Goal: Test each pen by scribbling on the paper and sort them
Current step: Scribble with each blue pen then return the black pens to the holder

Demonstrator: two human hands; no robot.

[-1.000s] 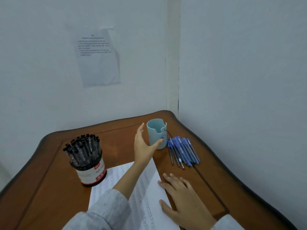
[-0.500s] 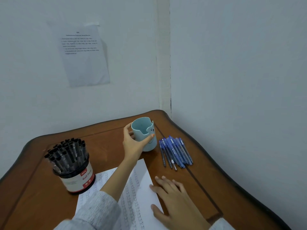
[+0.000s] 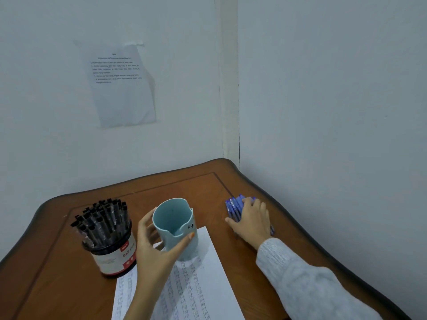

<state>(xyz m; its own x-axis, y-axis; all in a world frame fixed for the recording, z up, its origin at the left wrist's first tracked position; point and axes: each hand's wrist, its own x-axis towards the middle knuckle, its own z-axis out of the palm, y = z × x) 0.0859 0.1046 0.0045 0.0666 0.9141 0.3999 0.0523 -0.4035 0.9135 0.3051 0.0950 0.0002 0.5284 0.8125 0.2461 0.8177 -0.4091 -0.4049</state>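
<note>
**Now the cup is in one hand and the blue pens are under the other**

At the left of the table [image 3: 57,285] stands a round tub of black pens [image 3: 105,234]. It is full, and the pens stand upright with the caps up. No hand touches it.

Just beside it, the left hand [image 3: 157,248] holds the blue cup [image 3: 175,227]. The thumb lies across the front wall and the other fingers curl round the back, so the grip is firmly closed on the cup. The cup is empty, and its mouth is turned up and a little toward the person. Its base is over the top edge of the paper [image 3: 208,285]; I cannot tell whether it stands on the sheet or is lifted a little above it.

To the right of the cup, well apart from it, the blue pens [image 3: 233,205] lie in a flat bundle near the right edge of the table. Their long axis runs from the far left to the near right. The right hand [image 3: 251,218] lies on top of them with bent fingers and the thumb spread toward the cup. Whether the fingers already grip the pens is hidden by the hand itself.

In my judgement, the coming move depends on this gap. The pens lie to the right of the cup's mouth, and the right hand is the nearer one. The pens would have to be stood on end to go in.
</note>
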